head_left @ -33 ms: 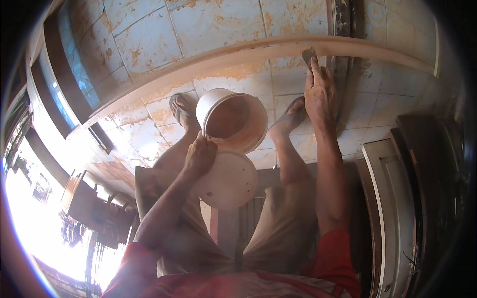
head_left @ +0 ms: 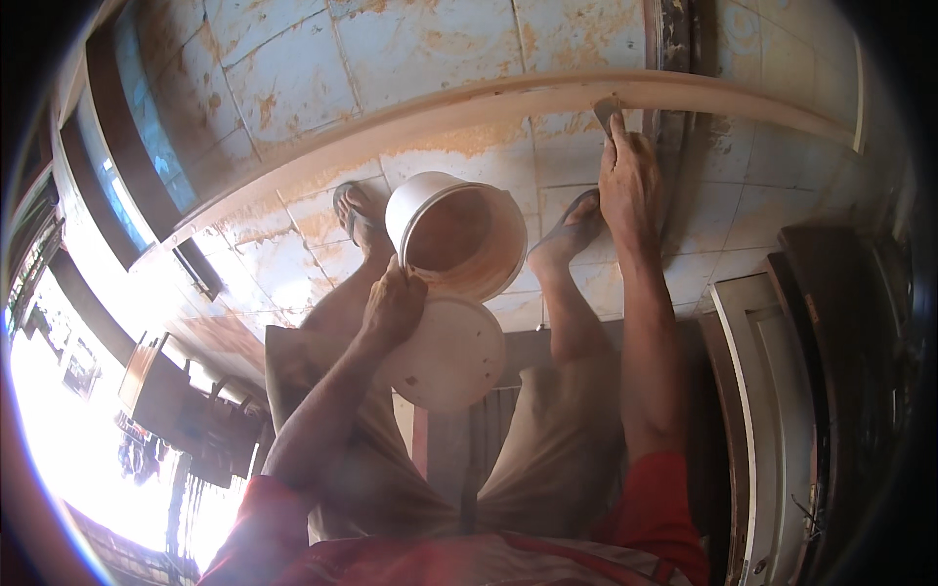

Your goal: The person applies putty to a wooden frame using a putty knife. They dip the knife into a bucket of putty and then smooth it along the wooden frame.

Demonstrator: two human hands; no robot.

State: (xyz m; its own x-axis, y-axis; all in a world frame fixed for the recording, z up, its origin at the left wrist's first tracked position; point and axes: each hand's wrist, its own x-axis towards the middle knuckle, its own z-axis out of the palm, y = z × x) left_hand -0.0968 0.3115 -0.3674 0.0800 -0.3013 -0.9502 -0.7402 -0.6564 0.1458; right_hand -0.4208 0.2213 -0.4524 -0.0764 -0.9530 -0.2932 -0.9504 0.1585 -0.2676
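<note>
My left hand (head_left: 396,308) is closed on the rim of a white plastic bucket (head_left: 508,239). The bucket tilts toward me, and brownish material coats its inside. A round white lid (head_left: 449,356) with a few dark spots is just below, its upper left edge by my left hand; whether my fingers hold it too is hidden. Further out, my right hand (head_left: 628,176) grips a putty knife (head_left: 608,107), handle wrapped in my fingers. The knife's blade lies over the near edge of a long, pale wooden plank (head_left: 469,107) that crosses in front of me.
Light tiles with orange-brown smears make up the floor (head_left: 420,49). My sandalled feet (head_left: 572,230) stand either side of the bucket. A pale panelled door (head_left: 772,391) leans among dark boards at right. Wooden furniture (head_left: 186,410) is at left, by a bright opening.
The putty knife and my right hand have shifted very slightly toward me. My left hand, the bucket and the lid stay where they were.
</note>
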